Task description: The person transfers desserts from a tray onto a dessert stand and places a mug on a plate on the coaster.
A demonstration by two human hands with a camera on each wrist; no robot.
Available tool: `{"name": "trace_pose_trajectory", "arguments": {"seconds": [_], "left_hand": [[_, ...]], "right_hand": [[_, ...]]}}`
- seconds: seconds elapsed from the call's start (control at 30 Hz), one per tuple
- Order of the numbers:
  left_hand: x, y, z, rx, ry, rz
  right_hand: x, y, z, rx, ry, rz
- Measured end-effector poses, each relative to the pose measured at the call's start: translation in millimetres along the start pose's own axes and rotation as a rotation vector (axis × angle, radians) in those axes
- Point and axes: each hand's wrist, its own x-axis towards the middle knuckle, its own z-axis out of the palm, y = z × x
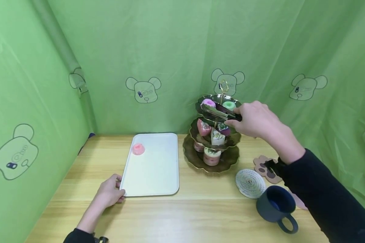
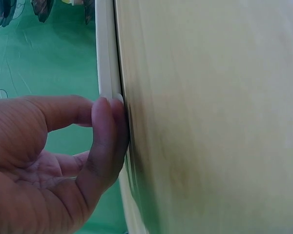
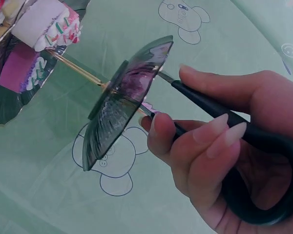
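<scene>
My right hand (image 1: 255, 118) grips a pair of food tongs (image 3: 205, 102) by their black loop handle. The metal ends of the tongs reach over the top plate (image 1: 200, 108) of a three-tier stand, right at a pink-purple ring-shaped cake (image 1: 208, 102). A green ring-shaped cake (image 1: 229, 105) sits on the same plate, close to my fingers. In the right wrist view the plate's underside largely hides the tong ends. My left hand (image 1: 109, 191) pinches the near left corner of a white tray (image 1: 152, 175), thumb on the rim. On the tray lies a pink ring-shaped cake (image 1: 138, 149).
Cake slices (image 1: 218, 137) fill the middle tier, with cake cups (image 1: 212, 157) on the bottom plate (image 1: 231, 157). Right of the stand are a round woven coaster (image 1: 250, 183), a paw-shaped coaster (image 1: 263, 163) and a dark mug (image 1: 269, 206). A green curtain (image 1: 176, 40) hangs behind.
</scene>
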Motion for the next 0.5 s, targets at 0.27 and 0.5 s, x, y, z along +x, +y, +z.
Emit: {"name": "trace_pose_trajectory", "arguments": {"seconds": [0.27, 0.5], "left_hand": [[1.9, -2.5, -0.2, -0.012, 0.0, 0.004], [3.1, -0.9, -0.3, -0.015, -0.001, 0.005]], "right_hand": [[-1.7, -3.9, -0.2, 0.008, 0.0, 0.027], [-5.0, -8.2, -4.5, -0.023, 0.054, 0.017]]}}
